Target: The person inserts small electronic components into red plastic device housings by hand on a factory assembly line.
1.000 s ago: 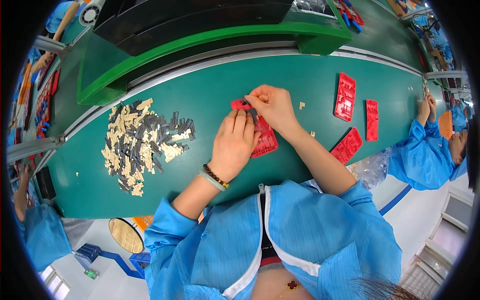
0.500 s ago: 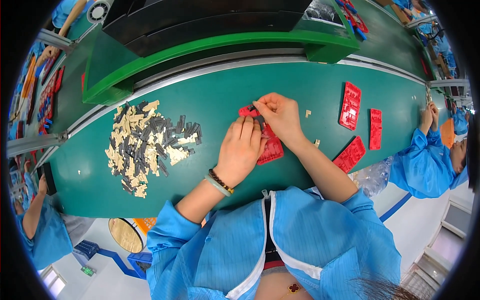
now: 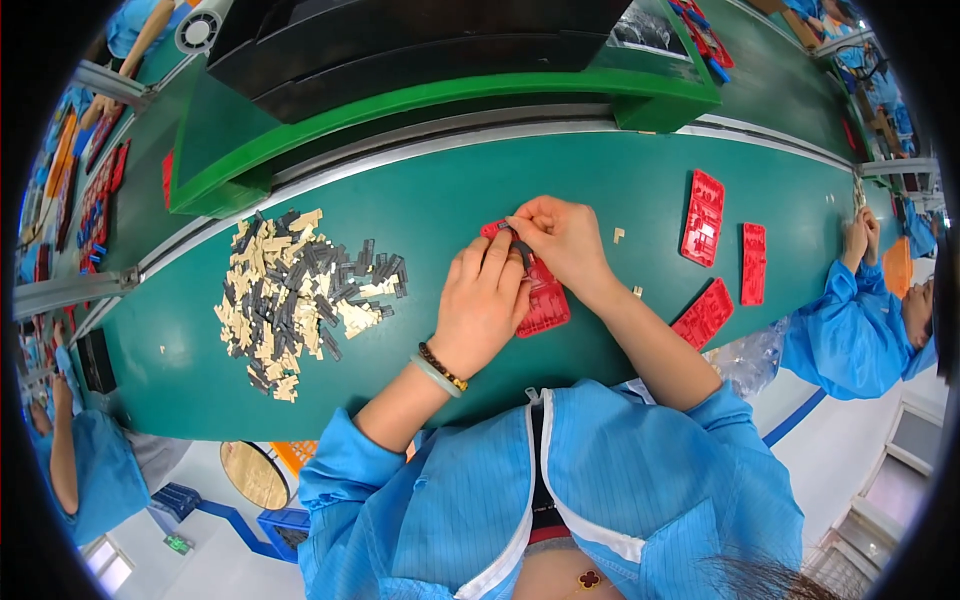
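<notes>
A red plastic tray-like piece (image 3: pixel 546 306) lies on the green table in front of me, partly covered by both hands. My left hand (image 3: pixel 478 290) rests on it with the fingers bent over its left side, gripping it. At its far end, the thumb and forefinger of my right hand (image 3: pixel 562 238) pinch a small dark grey plastic piece (image 3: pixel 507 229) against the red. Another dark part (image 3: pixel 522 252) shows between the hands. What lies under my left fingers is hidden.
A heap of small beige and dark grey plastic pieces (image 3: pixel 290 300) spreads at the left. Three red trays (image 3: pixel 703 218) lie at the right. Beige bits (image 3: pixel 618 235) sit nearby. A green-edged shelf (image 3: pixel 450 90) with black boxes stands beyond. Co-workers sit at both sides.
My right fingers have shifted slightly at the red tray's far end, lowering the dark grey piece onto it. My left hand stays on the tray. The whole view has shifted a little.
</notes>
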`<state>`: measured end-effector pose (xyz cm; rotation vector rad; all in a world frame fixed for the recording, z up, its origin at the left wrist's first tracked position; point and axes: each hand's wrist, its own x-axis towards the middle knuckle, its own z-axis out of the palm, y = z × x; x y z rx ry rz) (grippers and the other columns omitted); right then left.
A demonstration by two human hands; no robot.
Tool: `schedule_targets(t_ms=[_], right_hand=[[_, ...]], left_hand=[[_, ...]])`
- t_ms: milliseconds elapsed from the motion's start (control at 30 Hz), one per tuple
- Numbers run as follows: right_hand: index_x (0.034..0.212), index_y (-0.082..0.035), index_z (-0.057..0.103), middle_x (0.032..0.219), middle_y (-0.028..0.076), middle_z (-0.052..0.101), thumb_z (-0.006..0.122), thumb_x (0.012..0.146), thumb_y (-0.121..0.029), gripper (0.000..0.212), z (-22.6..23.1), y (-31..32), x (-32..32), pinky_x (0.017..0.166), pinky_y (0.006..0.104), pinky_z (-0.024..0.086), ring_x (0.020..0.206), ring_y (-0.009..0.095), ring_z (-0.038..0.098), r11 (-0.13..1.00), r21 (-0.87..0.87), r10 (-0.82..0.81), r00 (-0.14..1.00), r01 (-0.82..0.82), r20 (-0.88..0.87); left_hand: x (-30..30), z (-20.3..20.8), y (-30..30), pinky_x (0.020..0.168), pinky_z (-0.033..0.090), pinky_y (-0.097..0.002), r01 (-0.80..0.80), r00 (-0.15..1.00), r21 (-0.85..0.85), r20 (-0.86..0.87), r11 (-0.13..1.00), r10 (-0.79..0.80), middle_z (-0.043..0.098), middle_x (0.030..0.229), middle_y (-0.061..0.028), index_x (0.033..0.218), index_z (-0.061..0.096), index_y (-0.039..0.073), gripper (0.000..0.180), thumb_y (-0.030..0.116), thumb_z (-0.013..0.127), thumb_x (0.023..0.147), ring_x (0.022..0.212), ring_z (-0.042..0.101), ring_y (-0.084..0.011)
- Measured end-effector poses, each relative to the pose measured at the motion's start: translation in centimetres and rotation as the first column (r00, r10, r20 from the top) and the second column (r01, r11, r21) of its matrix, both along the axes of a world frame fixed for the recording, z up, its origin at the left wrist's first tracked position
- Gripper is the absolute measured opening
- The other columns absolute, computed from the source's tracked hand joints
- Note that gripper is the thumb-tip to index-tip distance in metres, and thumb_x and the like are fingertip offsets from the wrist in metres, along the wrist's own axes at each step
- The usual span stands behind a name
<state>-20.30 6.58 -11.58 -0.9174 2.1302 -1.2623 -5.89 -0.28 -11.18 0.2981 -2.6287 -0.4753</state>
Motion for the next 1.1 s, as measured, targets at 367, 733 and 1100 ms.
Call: schedule_targets(t_ms=[367,733,1100], right_hand=[[0.089,-0.008,0.068,0.069,0.007,0.06,0.066,0.081,-0.016,0.011,1.5,4.1,-0.5,0.053,0.0347,0.048,0.061,0.025,0.062,0.995,0.014,0.079,0.689,-0.099,-0.721],[0.104,-0.009,0.062,0.109,0.009,0.057,0.079,0.064,-0.023,0.046,6.2,19.4,1.6,0.081,0.0427,0.046,0.099,0.03,0.057,0.978,0.135,0.207,0.633,-0.161,-0.746],[0.093,-0.002,0.066,0.108,0.014,0.066,0.071,0.068,0.0,0.025,4.4,27.6,1.1,0.088,0.0428,0.051,0.102,0.031,0.064,0.976,0.135,0.202,0.466,-0.173,-0.861]], left_hand=[[-0.8,1.2,-0.3,0.091,0.043,-0.0419,0.039,0.999,-0.003,-0.002,0.999,-0.039,0.056,0.113,-0.015,0.109,0.058,-0.001,0.036,0.014,0.065,0.077,0.105,0.052,-0.031],[-2.2,0.8,-0.4,0.078,0.043,-0.0367,-0.058,0.993,-0.201,0.091,0.978,0.078,0.054,0.1,-0.0085,0.116,0.059,0.001,0.041,0.02,0.067,0.081,0.091,0.051,-0.0254],[3.4,1.6,2.7,0.105,0.032,-0.048,0.168,0.959,-0.051,0.239,0.984,-0.152,0.046,0.133,-0.0219,0.135,0.043,-0.003,0.087,0.049,0.071,0.071,0.125,0.042,-0.0366]])
